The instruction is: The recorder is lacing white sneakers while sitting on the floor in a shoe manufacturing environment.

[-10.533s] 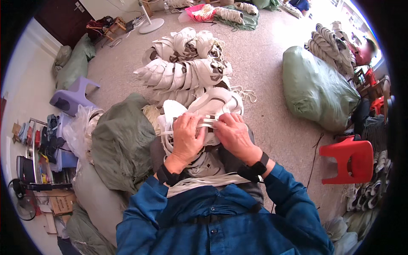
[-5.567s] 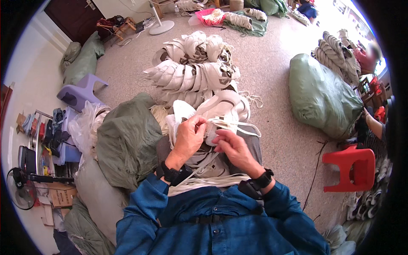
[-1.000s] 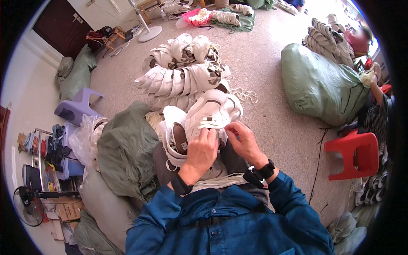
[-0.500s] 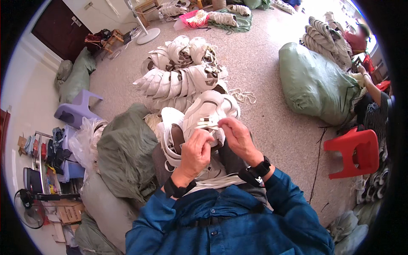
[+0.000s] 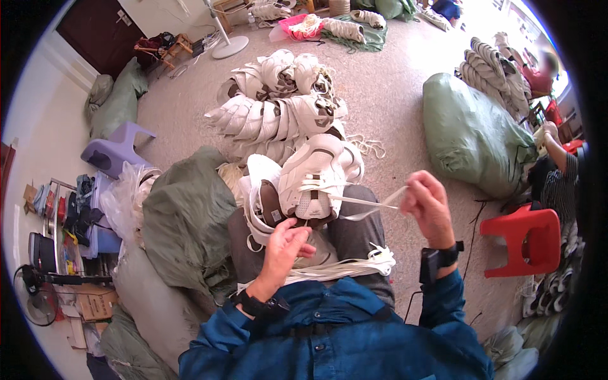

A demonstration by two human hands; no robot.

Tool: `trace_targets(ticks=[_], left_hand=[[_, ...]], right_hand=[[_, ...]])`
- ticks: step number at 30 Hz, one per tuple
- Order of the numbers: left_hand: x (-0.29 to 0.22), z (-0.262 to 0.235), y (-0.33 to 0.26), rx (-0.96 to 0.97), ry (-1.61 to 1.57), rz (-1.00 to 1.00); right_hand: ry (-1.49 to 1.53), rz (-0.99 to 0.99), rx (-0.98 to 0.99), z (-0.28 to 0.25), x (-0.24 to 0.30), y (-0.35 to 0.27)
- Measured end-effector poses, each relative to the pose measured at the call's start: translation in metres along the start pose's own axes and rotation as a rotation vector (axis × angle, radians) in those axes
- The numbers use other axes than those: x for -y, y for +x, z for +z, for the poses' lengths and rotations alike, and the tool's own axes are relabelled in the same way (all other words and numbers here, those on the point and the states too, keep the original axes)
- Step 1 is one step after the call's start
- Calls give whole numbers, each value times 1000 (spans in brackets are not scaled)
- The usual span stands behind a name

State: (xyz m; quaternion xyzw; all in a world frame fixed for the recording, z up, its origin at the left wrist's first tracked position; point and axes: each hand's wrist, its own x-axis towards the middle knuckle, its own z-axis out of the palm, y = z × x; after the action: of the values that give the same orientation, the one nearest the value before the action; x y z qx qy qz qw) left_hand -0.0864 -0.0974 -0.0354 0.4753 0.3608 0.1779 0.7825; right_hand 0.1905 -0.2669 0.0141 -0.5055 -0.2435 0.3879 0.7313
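On my knees rests a white shoe upper [image 5: 311,166] with a pale lace threaded partway through its eyelets. My right hand [image 5: 425,204] is out to the right, its fingers pinched on the shoelace [image 5: 367,204], which runs from the upper to it. Close by the upper's near edge, my left hand [image 5: 286,252] has its fingers apart and nothing in them. Another white upper with a brown lining [image 5: 270,201] sits just left of the first. A bundle of white laces [image 5: 335,268] lies across my lap.
Beyond my knees, many nested white uppers [image 5: 272,120] lie piled on the floor. A green sack [image 5: 183,215] stands on the left, a purple stool [image 5: 115,152] behind it. To the right are a red stool [image 5: 523,240], a big green sack [image 5: 472,130] and another person's arm [image 5: 558,149].
My right hand has moved away to the right, drawing the lace out from the upper. My left hand has come down off the upper and its fingers have spread.
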Motion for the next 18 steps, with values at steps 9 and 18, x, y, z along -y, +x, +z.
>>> trace_targets(ticks=[9, 18], left_hand=[[16, 13, 27, -47, -483, -35], [20, 31, 62, 57, -711, -33]], right_hand=[[208, -111, -305, -125, 18, -52], [6, 14, -607, -167, -11, -70]])
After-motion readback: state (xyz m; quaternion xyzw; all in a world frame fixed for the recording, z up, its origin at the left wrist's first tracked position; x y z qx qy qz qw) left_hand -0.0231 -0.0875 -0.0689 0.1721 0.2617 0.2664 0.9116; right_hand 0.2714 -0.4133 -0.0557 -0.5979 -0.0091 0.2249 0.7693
